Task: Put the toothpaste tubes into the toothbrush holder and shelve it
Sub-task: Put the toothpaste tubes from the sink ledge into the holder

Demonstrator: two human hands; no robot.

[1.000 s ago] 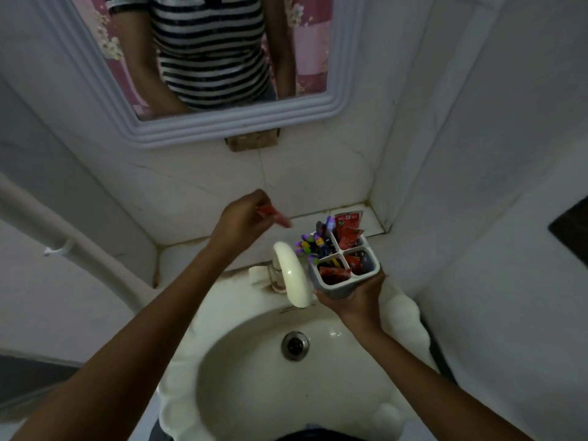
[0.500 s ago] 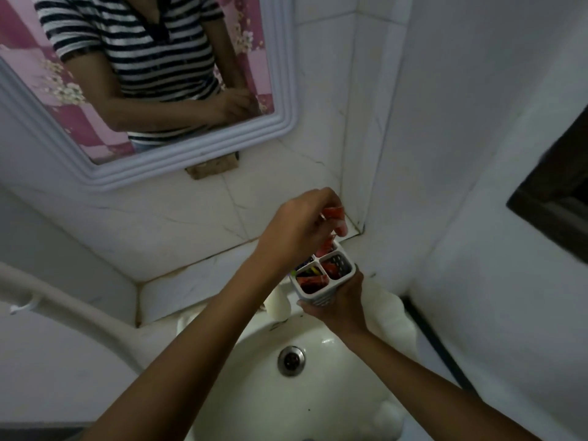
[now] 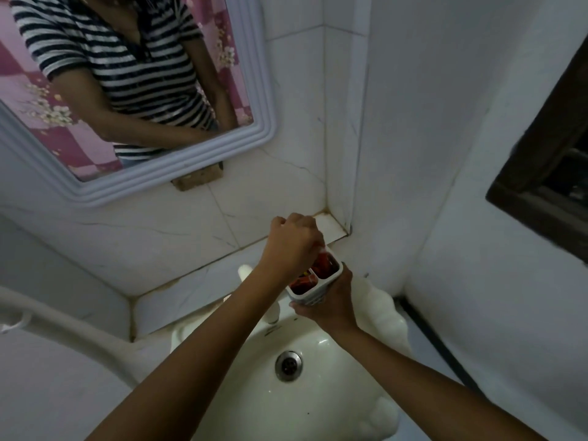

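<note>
Toothpaste tubes in red (image 3: pixel 323 264) fill the white plastic, four-compartment toothbrush holder (image 3: pixel 331 279) we carry above the back rim of the cream ceramic basin (image 3: pixel 318 405). Our right hand (image 3: pixel 331 305) wraps its lower body from beneath. Our left hand (image 3: pixel 294 241) sits bunched over the far compartments, fingertips pinched on a red tube going in; the compartments under it are hidden. The two near compartments show red packaging. Just beyond lies the white tiled ledge (image 3: pixel 197 283), bare up to the corner where the walls meet, under the white-framed mirror (image 3: pixel 178 167).
</note>
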